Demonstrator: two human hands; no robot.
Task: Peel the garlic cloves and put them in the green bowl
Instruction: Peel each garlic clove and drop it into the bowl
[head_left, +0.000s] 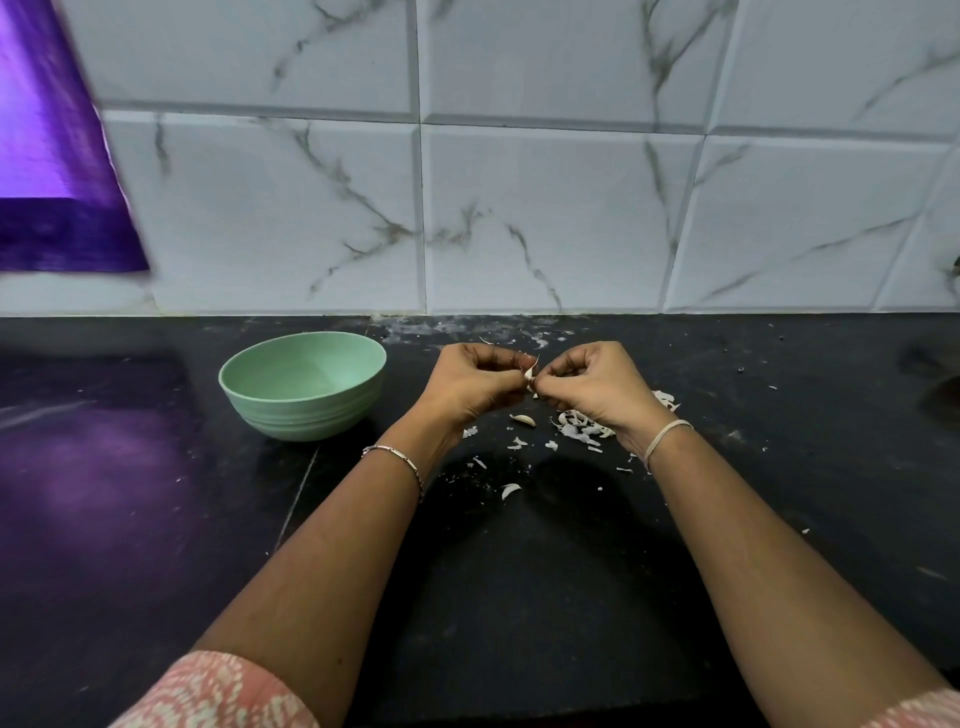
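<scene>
Both hands meet above the black worktop (519, 571), a little in front of the tiled wall (545, 218), and between them they hold one garlic clove (529, 374). The left hand (475, 382) has its fingers curled inward, and its grip is closed on the left side of the clove with thumb and fingertips. The right hand (592, 387) is curled in the same way and pinches the clove from the right side, so the fingertips of both hands are almost touching. Only a small white part of the clove shows between them. Its long axis stands nearly upright, and a thin tip of skin points up and slightly to the right. The green bowl (306, 410) stands upright on the worktop to the left of the left hand, near it but apart; inside it I see only its own smooth green bottom. A second clove (523, 420) lies on the worktop just below the hands, with its long axis going left to right. Nearer to the person lies a curved pale piece (510, 490); whether it is clove or skin I cannot tell. A small heap of white skins (579, 426) lies partly under the right wrist, with loose flakes around it.
</scene>
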